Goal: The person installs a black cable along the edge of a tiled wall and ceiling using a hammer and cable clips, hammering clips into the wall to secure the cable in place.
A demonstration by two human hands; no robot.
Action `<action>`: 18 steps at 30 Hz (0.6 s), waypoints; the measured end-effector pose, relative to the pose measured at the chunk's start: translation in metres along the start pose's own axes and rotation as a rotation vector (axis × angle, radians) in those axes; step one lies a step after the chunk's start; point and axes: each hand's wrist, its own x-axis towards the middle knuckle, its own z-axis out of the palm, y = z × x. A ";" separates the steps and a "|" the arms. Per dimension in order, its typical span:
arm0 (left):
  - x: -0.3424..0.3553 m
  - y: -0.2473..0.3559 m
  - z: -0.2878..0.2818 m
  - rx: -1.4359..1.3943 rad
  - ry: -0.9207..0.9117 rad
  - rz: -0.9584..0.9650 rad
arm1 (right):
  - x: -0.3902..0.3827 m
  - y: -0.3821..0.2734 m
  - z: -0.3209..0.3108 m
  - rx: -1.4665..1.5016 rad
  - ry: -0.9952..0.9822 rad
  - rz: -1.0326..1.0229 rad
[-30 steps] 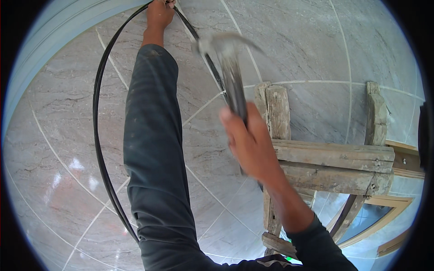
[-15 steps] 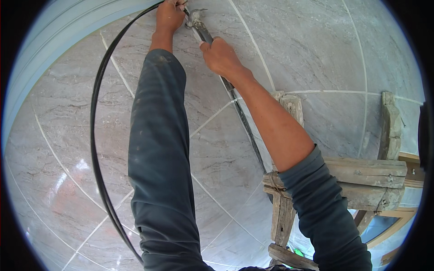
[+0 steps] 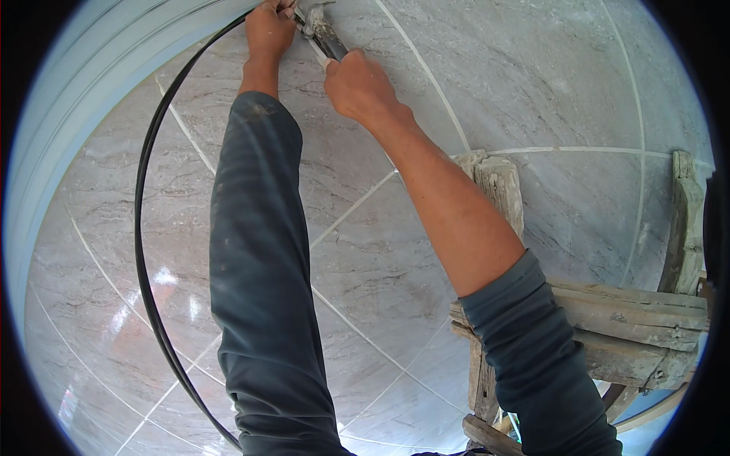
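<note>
At the top edge of the head view, my left hand (image 3: pixel 269 34) is closed, its fingertips partly cut off. It pinches the black cable (image 3: pixel 144 182), which bows out left and runs down behind my left sleeve. Just to the right, my right hand (image 3: pixel 363 85) wraps round the dark handle of a hammer (image 3: pixel 325 36). The hammer's worn, whitish-spattered head points up, close beside my left fingers. A thin pale strip (image 3: pixel 314 49) lies along the handle. Whatever sits between my left fingertips besides the cable is too small to make out.
Large grey marbled tiles (image 3: pixel 380 266) with pale joints fill the background. A ribbed white panel (image 3: pixel 91 83) curves along the upper left. Rough wooden trestle pieces (image 3: pixel 623 311) stand at the lower right, behind and beside my right forearm.
Both hands, with the hammer, have shifted slightly left in the view, and the trestle sits farther right and lower. The dark length below my right hand no longer shows.
</note>
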 end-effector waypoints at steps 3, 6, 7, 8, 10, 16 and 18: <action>0.001 -0.003 0.004 -0.027 -0.011 -0.011 | 0.005 0.003 0.001 -0.010 0.016 0.024; -0.001 0.003 0.005 -0.056 -0.046 -0.029 | 0.009 0.012 -0.003 -0.058 0.055 -0.024; -0.002 0.005 0.005 -0.057 -0.046 -0.026 | 0.010 0.013 -0.002 -0.057 0.059 -0.024; -0.002 0.004 0.004 -0.053 -0.039 -0.009 | 0.008 0.011 0.000 -0.051 0.060 -0.003; 0.000 0.003 0.002 -0.049 -0.036 0.011 | 0.005 0.011 0.000 -0.041 0.063 0.019; 0.010 -0.011 0.000 0.053 -0.104 0.102 | 0.000 0.009 0.005 -0.187 0.056 -0.142; 0.012 -0.016 0.002 0.013 -0.123 0.145 | -0.001 0.010 0.006 -0.223 0.073 -0.169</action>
